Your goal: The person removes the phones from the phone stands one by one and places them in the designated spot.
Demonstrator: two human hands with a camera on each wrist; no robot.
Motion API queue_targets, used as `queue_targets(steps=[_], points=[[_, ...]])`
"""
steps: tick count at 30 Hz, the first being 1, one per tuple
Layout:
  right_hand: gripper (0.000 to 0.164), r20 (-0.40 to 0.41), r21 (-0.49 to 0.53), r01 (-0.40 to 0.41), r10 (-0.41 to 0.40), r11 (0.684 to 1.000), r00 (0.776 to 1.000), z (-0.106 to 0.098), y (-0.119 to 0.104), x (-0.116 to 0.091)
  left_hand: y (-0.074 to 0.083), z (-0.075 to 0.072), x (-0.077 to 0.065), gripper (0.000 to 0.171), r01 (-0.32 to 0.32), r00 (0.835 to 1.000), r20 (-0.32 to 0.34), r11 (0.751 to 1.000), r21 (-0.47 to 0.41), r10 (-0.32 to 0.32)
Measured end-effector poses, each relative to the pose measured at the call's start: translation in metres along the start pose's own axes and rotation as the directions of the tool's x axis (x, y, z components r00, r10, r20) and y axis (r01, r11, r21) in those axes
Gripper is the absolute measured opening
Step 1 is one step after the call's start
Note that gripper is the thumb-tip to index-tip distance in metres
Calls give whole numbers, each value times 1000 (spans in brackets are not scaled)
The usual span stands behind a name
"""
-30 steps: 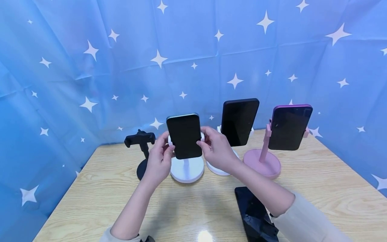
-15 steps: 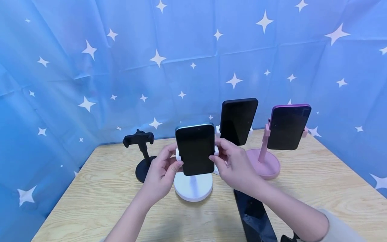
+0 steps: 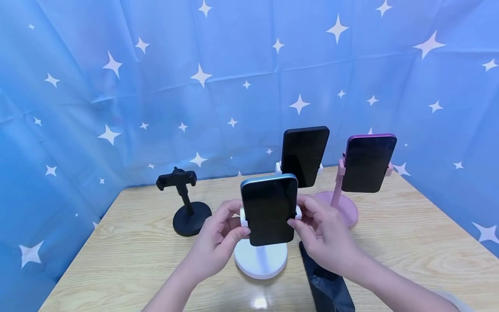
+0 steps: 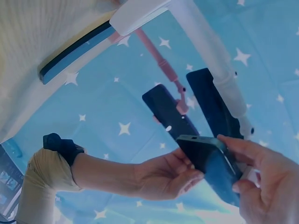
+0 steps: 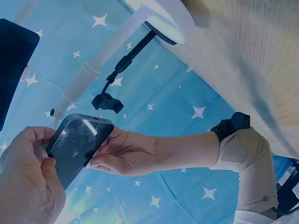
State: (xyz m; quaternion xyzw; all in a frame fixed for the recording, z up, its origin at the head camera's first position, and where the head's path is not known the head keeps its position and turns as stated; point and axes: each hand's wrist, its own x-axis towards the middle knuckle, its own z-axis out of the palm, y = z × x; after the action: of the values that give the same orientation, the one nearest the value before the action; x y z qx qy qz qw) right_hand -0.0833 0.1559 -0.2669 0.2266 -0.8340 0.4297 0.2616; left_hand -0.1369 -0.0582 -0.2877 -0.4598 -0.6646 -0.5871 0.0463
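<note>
A phone with a light-blue edge sits upright, its dark screen facing me, in the clamp of a white phone stand. My left hand pinches the left clamp arm, with the thumb at the phone's lower left edge. On the other side my right hand pinches the right clamp arm, thumb by the screen's edge. Both wrist views show the hands on either side of the phone, and the white pole leading to the round base. The back of the clamp is hidden in the head view.
A black phone stand with no phone stands at the left. Behind on the right, a black phone sits in another white stand, and a purple-edged phone in a pink stand. A dark phone lies on the table.
The white stand with its phone has come towards me and to the right, both hands gripping the clamp throughout. The other stands and the lying phone have stayed put.
</note>
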Motion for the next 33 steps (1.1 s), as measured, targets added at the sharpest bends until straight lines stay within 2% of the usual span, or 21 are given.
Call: queue_targets(steps=[6, 11, 16, 26, 33], points=[[35, -16, -14, 0, 0, 1000, 1000, -2, 2, -9, 1, 5, -3, 31, 42, 999, 26, 999, -34, -41], [33, -18, -10, 15, -15, 1000, 1000, -1, 6, -14, -2, 9, -4, 29, 40, 999, 33, 999, -30, -39], [33, -13, -18, -22, 22, 1000, 1000, -1, 9, -17, -4, 11, -6, 30, 45, 998, 38, 998, -42, -44], [32, 27, 99, -66, 64, 993, 998, -3, 10, -17, -4, 11, -7, 32, 68, 997, 39, 995, -71, -66], [30, 37, 113, -75, 71, 991, 997, -3, 11, -17, -3, 9, -7, 32, 117, 992, 53, 991, -62, -114]])
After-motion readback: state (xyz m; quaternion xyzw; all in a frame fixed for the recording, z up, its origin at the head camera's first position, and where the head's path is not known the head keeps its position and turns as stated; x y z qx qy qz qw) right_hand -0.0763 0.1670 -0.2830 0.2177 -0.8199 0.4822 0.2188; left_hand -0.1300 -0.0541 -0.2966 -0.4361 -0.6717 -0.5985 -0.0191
